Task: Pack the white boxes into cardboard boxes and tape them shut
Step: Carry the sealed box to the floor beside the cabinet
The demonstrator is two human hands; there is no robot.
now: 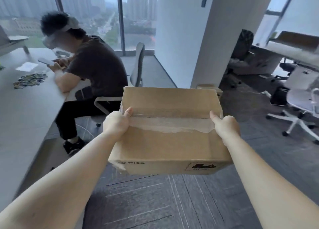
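Observation:
A closed brown cardboard box (170, 142) hangs in the air in front of me, above the carpet. A strip of clear tape runs along its top seam, with torn paper beside it. My left hand (116, 124) grips the box's left side, thumb lying on the top. My right hand (224, 126) grips the right side the same way, thumb on the taped seam. The fingers of both hands are hidden behind the box. No white boxes are in view.
A person (89, 69) wearing a headset sits on a chair at a long white desk (25, 99) on the left. A white pillar (198, 38) stands ahead. Another cardboard box (209, 88) sits at its foot. White office chairs (302, 107) and desks fill the right.

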